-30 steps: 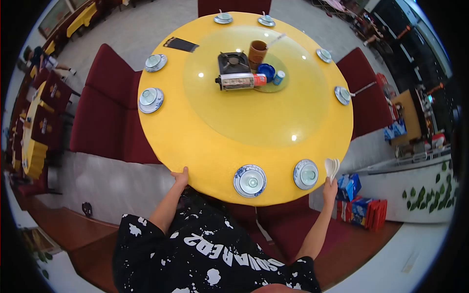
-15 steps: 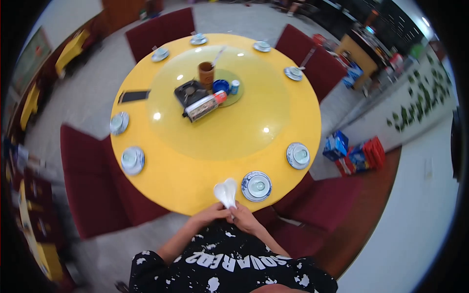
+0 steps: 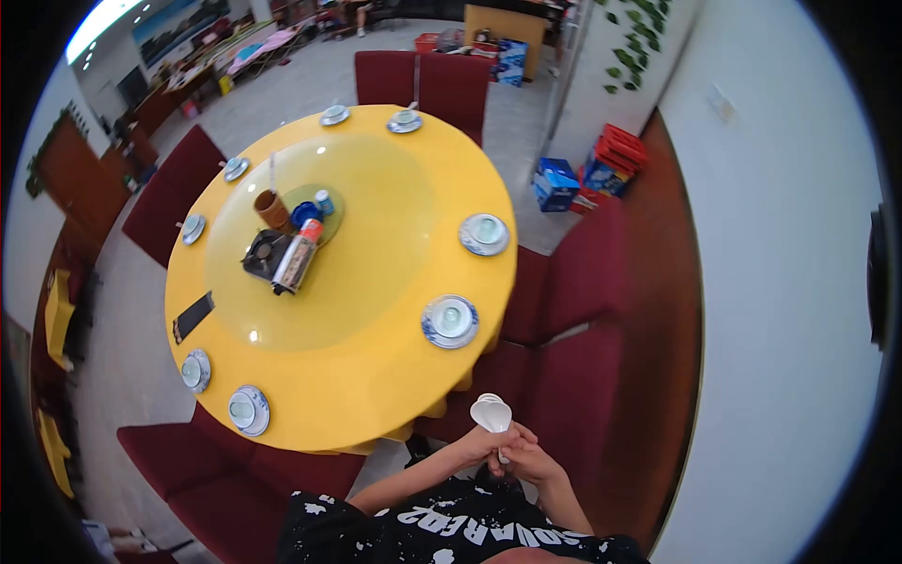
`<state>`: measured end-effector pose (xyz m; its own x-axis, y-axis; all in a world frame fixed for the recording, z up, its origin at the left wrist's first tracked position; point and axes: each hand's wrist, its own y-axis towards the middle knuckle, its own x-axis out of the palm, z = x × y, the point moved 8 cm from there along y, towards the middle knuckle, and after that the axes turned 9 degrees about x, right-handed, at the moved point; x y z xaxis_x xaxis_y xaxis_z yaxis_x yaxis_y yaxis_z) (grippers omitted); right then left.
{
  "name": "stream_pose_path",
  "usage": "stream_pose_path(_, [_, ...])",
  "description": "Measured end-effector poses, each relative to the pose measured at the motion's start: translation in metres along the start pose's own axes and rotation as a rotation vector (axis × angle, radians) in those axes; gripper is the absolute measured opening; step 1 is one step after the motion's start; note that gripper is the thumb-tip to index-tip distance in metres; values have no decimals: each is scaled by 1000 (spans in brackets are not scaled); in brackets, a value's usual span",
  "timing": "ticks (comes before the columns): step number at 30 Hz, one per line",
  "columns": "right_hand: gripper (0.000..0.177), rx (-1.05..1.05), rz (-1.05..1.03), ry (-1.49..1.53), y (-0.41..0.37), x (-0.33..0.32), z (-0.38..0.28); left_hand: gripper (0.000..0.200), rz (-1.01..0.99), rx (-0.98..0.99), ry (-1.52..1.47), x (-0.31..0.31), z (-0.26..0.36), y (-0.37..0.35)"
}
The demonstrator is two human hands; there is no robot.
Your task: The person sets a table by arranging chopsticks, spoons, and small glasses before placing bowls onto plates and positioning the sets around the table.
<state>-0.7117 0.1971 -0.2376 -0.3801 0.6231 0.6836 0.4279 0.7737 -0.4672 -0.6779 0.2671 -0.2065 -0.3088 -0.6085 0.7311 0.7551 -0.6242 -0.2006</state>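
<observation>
Left hand (image 3: pixel 481 444) and right hand (image 3: pixel 532 461) are pressed together, fingers closed around the handles of white spoons (image 3: pixel 491 414); the exact grip of each finger is hidden. The spoons are held off the table's (image 3: pixel 366 395) near right edge – bowls pointing to the far side, in front of a dark red chair (image 3: pixel 575 376). Nearest on the yellow cloth is a blue-patterned plate (image 3: pixel 432 334) bearing a bowl (image 3: pixel 451 320). Left of the table's middle stand a stove (image 3: pixel 263 252) and a brown cup (image 3: pixel 272 211).
</observation>
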Motion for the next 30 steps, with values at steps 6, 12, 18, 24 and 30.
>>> stream_pose_path(6, [47,-280,543,-421,-168,-89,-10,23,106,305,368,74,-68,78])
stream_pose_path(12, [29,-387,1107,64,-349,-235,53,30,364,272,613,125,-154,156])
stream_pose_path(18, [30,-364,1360,213,-389,-355,46,34,323,321,1094,170,-164,190])
stream_pose_path(24, [71,-31,1448,-209,-342,-464,22,31,296,153,808,158,-155,187])
stream_pose_path(30, [64,167,1376,435,-267,-595,43,30,544,40,424,121,-170,190])
